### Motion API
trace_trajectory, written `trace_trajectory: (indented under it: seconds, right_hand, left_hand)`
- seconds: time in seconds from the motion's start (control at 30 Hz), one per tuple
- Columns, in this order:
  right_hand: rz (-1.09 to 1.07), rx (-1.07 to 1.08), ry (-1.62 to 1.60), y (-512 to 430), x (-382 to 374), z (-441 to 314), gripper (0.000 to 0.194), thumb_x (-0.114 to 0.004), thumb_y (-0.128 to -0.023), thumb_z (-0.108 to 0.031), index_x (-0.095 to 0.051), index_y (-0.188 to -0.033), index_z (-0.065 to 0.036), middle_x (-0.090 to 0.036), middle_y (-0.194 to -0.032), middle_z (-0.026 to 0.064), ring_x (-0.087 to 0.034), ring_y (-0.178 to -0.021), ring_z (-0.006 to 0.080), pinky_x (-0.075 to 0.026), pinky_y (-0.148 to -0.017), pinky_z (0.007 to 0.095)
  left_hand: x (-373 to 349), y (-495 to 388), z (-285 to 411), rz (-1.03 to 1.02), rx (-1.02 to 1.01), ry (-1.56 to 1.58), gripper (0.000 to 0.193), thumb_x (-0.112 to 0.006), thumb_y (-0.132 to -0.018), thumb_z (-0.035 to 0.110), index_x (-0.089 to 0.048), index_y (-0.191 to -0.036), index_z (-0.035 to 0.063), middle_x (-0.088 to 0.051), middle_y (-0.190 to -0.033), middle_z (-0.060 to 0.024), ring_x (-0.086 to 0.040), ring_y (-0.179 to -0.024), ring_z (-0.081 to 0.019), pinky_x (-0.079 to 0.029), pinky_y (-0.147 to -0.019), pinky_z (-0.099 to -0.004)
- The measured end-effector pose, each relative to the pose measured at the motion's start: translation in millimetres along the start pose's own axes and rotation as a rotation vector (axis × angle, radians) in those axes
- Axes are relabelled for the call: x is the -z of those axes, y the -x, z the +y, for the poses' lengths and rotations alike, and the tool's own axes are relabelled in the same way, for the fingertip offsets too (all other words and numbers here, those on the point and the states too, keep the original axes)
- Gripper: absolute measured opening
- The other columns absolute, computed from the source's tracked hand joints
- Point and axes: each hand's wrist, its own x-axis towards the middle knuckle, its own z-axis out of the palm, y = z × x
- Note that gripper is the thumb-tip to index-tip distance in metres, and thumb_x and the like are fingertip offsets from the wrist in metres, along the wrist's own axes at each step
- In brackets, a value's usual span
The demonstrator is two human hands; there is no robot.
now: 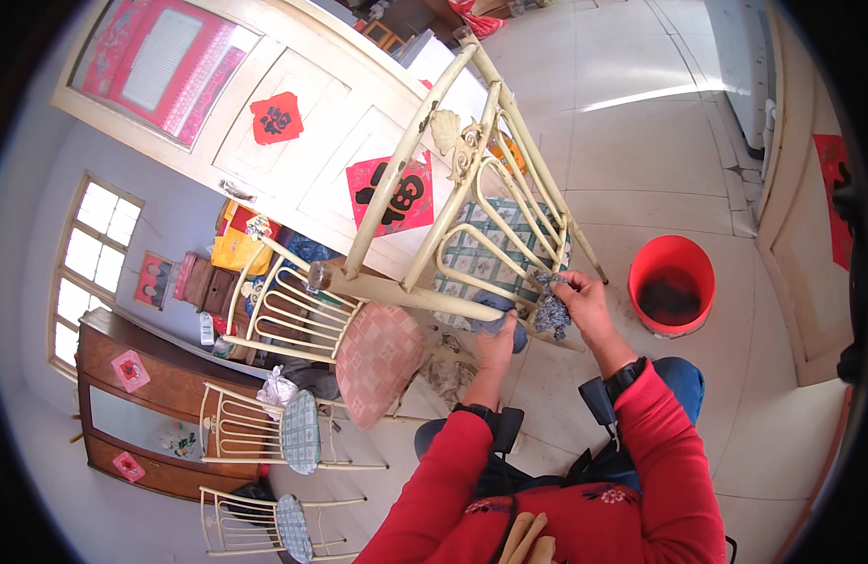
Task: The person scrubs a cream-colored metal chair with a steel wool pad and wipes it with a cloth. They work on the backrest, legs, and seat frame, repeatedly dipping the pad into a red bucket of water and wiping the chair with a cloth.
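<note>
A cream-painted metal chair (441,254), paint chipped in spots, is tipped over before me, its backrest bars towards me. Its green-checked padded seat (490,225) shows behind the bars. My left hand (499,343) is closed on a blue-grey cloth (492,304) against the lower frame; its fingers are partly hidden. Pinched in my right hand (585,303) is a crumpled, speckled grey rag (551,310), which touches the frame tubes near the seat's corner. To the right of that hand, a red bucket (672,264) on the floor holds dark contents.
Other metal chairs stand at left: one with a pink seat (379,359), others with checked seats (301,431). A white door (321,92) with red paper decorations rises beyond the tipped chair. A wooden wardrobe (145,416) stands far left. Crumpled patterned fabric (444,370) lies beside my left hand.
</note>
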Motion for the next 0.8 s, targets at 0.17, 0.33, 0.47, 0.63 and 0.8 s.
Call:
trace_trajectory:
  seconds: [0.17,0.33,0.47,0.63,0.8]
  right_hand:
    - [0.012,0.0,-0.035,-1,8,-1,0.016,-0.067,-0.089,-0.008,-0.068,-0.1,0.003,-0.065,-0.081,0.0014,-0.057,-0.068,0.007,-0.047,-0.062,0.0225]
    - [0.033,-0.001,-0.091,2,8,-10,0.014,-0.064,-0.091,-0.007,-0.068,-0.101,0.002,-0.067,-0.083,0.0007,-0.058,-0.069,0.0057,-0.048,-0.064,0.0216]
    - [0.005,-0.03,-0.152,10,-1,-19,0.014,-0.063,-0.093,-0.008,-0.068,-0.102,0.001,-0.068,-0.085,-0.0005,-0.059,-0.071,0.005,-0.048,-0.066,0.0212]
    - [-0.004,-0.01,-0.141,15,-9,-31,0.014,-0.063,-0.093,-0.008,-0.068,-0.103,0.001,-0.068,-0.086,-0.0006,-0.059,-0.072,0.005,-0.048,-0.066,0.0215]
    - [0.042,-0.011,-0.135,8,-5,-27,0.014,-0.066,-0.09,-0.007,-0.067,-0.101,0.002,-0.065,-0.083,-0.0004,-0.057,-0.069,0.0052,-0.047,-0.063,0.0219]
  left_hand:
    - [22,20,44,-0.129,0.04,0.2,0.067,-0.079,-0.081,0.017,-0.046,-0.137,-0.0006,-0.057,-0.127,-0.0104,-0.055,-0.113,-0.021,-0.044,-0.098,-0.0344]
    - [62,27,155,0.14,-0.238,0.402,0.053,-0.071,-0.085,0.005,-0.048,-0.132,0.0028,-0.059,-0.117,-0.008,-0.059,-0.108,-0.0213,-0.05,-0.096,-0.0344]
    - [66,6,176,0.11,-0.376,0.493,0.043,-0.068,-0.086,0.002,-0.05,-0.126,0.0037,-0.059,-0.111,-0.0088,-0.062,-0.102,-0.0202,-0.053,-0.089,-0.0312]
    - [59,-3,135,0.286,-0.456,0.21,0.046,-0.071,-0.086,0.01,-0.05,-0.126,-0.0002,-0.057,-0.119,-0.0094,-0.057,-0.104,-0.0191,-0.048,-0.089,-0.0316]
    - [9,3,57,0.142,-0.204,0.099,0.039,-0.076,-0.083,0.016,-0.062,-0.115,0.0,-0.066,-0.109,-0.0102,-0.062,-0.095,-0.0192,-0.049,-0.085,-0.0326]
